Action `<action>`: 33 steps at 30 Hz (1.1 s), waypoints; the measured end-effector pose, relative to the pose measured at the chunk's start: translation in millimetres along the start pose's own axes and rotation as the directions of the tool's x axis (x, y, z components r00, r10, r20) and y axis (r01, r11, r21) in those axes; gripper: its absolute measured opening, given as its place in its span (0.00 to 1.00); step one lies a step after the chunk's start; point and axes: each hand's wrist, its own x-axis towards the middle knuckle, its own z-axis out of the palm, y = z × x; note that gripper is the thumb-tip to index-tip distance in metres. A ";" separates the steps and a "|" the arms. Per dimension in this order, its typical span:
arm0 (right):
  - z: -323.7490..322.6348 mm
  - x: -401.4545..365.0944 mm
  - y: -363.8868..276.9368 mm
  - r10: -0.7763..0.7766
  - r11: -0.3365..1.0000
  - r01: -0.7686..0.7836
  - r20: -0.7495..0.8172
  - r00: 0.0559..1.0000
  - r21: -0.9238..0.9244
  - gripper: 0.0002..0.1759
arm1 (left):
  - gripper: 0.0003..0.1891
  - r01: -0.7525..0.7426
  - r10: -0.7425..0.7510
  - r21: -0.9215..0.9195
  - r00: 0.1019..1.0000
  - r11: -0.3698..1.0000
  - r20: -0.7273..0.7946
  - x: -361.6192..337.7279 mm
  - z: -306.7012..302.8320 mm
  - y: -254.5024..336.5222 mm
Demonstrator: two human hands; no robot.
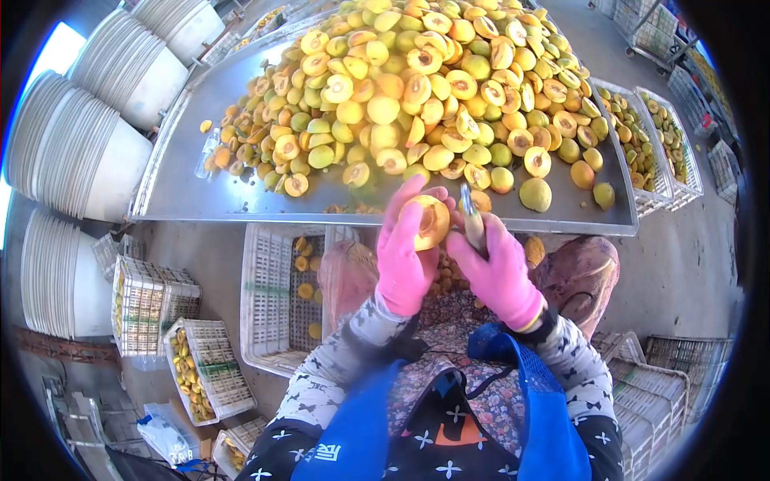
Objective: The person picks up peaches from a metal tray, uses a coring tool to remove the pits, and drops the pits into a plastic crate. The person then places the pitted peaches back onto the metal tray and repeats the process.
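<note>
My left hand (pixel 403 260), in a pink glove, is closed around a yellow peach half (pixel 433 223), whose cut face with a reddish centre is turned up. Close beside it on the right, my right hand (pixel 504 276), also gloved in pink, grips a small hand tool (pixel 474 228) with a pale handle and a shiny metal tip pointing up. Its exact kind is hard to make out. Both hands are just in front of the metal table's near edge (pixel 385 220). Behind them rises a large heap of halved peaches (pixel 385 111).
A white crate (pixel 265 301) with a few fruit pieces stands below the table on the left. More fruit-filled crates (pixel 215 377) sit further left, and others (pixel 674 148) stand at the table's right. Stacked white tubs (pixel 112 152) line the left side. A clear bottle (pixel 207 154) lies on the table.
</note>
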 end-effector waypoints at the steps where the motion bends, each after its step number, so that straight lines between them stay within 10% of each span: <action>1: -1.7 -1.4 0.3 -0.236 0.961 0.225 -0.051 0.970 -0.163 0.15 | 0.23 0.022 -0.023 -0.117 1.000 0.993 -0.005 2.6 -3.4 0.5; 2: -2.2 -3.2 0.4 -0.459 0.848 0.415 -0.067 0.886 -0.329 0.15 | 0.23 0.067 -0.064 -0.127 0.998 0.990 0.029 4.0 -12.1 3.2; 15: -9.6 -7.5 5.1 -0.226 0.778 0.340 0.269 0.936 -0.528 0.15 | 0.18 0.397 -0.403 -0.102 0.914 0.912 -0.046 -3.6 -11.6 5.1; 27: 16.5 -21.6 28.3 -0.126 0.967 0.164 0.196 0.973 -0.195 0.12 | 0.19 0.113 -0.077 0.182 0.978 0.977 -0.194 -3.9 6.2 -18.6; 30: 11.6 -23.0 20.7 -0.108 0.951 0.160 0.200 0.974 -0.265 0.13 | 0.22 0.371 -0.381 -0.090 0.902 0.924 -0.201 0.7 0.2 -9.9; 33: 8.9 -23.6 28.7 -0.085 0.949 0.151 0.234 0.969 -0.278 0.14 | 0.23 0.529 -0.525 0.078 0.848 0.845 -0.065 8.6 -16.9 -7.2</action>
